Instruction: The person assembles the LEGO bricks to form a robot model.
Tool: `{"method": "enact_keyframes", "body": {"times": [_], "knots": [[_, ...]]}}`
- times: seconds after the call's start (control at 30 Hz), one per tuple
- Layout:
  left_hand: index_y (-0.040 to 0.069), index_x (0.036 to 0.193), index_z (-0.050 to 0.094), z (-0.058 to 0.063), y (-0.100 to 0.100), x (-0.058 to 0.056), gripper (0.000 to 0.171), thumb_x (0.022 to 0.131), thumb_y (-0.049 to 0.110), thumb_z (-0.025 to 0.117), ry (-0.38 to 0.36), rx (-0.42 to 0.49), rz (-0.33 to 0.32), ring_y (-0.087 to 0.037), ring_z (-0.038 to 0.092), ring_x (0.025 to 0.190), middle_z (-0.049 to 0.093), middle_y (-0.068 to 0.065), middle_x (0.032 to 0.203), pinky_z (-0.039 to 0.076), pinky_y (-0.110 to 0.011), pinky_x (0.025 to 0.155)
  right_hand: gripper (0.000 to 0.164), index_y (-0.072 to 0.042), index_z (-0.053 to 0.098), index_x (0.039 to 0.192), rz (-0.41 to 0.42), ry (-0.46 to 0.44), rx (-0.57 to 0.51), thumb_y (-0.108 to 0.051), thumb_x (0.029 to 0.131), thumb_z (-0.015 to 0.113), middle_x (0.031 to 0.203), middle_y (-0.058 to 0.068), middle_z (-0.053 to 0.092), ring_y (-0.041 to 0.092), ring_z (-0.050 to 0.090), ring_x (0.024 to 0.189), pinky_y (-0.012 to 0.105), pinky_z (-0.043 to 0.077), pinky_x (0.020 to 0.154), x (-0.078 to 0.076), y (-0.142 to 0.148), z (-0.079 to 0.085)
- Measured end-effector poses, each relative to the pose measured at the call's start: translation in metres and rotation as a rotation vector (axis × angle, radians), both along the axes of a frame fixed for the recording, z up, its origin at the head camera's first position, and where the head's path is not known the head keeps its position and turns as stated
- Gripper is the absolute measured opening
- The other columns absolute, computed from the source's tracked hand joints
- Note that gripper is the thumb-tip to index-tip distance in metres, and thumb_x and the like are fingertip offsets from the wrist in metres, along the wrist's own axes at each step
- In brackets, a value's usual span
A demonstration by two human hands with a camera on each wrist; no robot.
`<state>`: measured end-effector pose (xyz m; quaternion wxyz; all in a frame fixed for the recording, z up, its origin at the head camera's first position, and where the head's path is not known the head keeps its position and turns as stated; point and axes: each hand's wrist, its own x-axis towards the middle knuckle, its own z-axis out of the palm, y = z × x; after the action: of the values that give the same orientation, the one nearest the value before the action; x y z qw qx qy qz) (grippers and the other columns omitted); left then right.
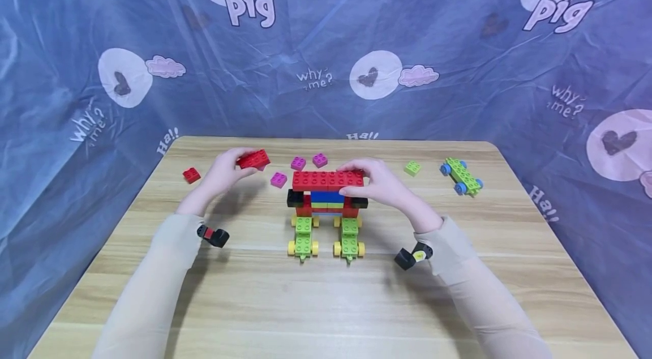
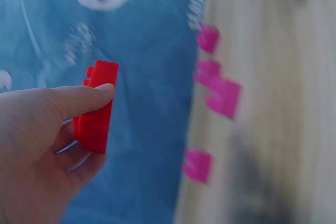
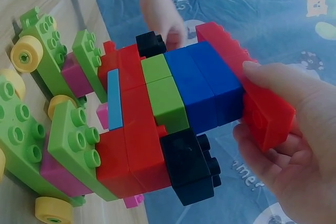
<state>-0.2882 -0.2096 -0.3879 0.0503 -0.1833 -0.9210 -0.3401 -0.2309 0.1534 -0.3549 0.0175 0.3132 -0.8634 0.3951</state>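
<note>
My left hand [image 1: 226, 169] pinches a red building brick [image 1: 253, 159] between thumb and fingers. In the left wrist view that red brick [image 2: 100, 106] is held clear of the table. At the table's middle stands a construction of bricks, with a blue part [image 1: 327, 197], black bricks [image 1: 295, 198] at its sides and green wheeled bases [image 1: 303, 244] below. Across its top lies a row of red bricks [image 1: 311, 180]. My right hand [image 1: 374, 178] grips the right end of that row, thumb on the near side; in the right wrist view the red end [image 3: 268, 114] sits between thumb and fingers.
Several magenta bricks [image 1: 278, 179] lie behind the construction, toward the left. A small red brick [image 1: 191, 175] is at the far left. On the right are a green brick [image 1: 412, 167] and a green base with blue wheels [image 1: 460, 176]. Patterned blue cloth [image 1: 326, 36] hangs behind the table.
</note>
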Motion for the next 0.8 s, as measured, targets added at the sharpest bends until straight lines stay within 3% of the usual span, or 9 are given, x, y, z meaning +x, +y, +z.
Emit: {"method": "enact_keyframes", "body": {"times": [0.23,0.4,0.57,0.8], "knots": [[0.003,0.135,0.052,0.038,0.035,0.015,0.051,0.089,0.015,0.069,0.018,0.029,-0.082,-0.034,0.059,0.106,0.06,-0.02,0.127,0.049,-0.046,0.089,0.047,-0.001,0.064,0.119,-0.015,-0.002,0.013,-0.02,0.079,0.079,0.116,0.013,0.068,0.026,0.063,0.106,0.043,0.05,0.095,0.0,-0.001,0.002],[0.005,0.136,0.053,0.06,0.058,0.03,0.05,0.089,0.015,0.069,0.044,0.056,-0.145,-0.029,0.06,0.105,0.061,-0.016,0.127,0.051,-0.045,0.088,0.046,0.001,0.062,0.121,-0.008,-0.021,-0.035,-0.017,0.082,0.076,0.118,0.015,0.066,0.028,0.062,0.11,0.045,0.048,0.098,0.0,-0.001,0.006],[0.004,0.135,0.053,0.072,0.078,0.042,0.052,0.088,0.015,0.071,0.065,0.079,-0.219,-0.026,0.06,0.103,0.062,-0.013,0.126,0.05,-0.043,0.09,0.043,0.001,0.061,0.121,0.001,-0.015,-0.094,-0.011,0.082,0.076,0.116,0.016,0.066,0.029,0.062,0.107,0.043,0.05,0.097,-0.002,-0.001,0.012],[0.003,0.132,0.056,0.078,0.098,0.053,0.051,0.086,0.013,0.073,0.122,0.051,-0.299,-0.025,0.061,0.105,0.065,-0.013,0.122,0.047,-0.042,0.097,0.045,0.003,0.061,0.122,0.015,0.038,-0.15,-0.008,0.081,0.076,0.12,0.019,0.065,0.029,0.063,0.106,0.043,0.05,0.096,-0.005,-0.005,0.018]]}}
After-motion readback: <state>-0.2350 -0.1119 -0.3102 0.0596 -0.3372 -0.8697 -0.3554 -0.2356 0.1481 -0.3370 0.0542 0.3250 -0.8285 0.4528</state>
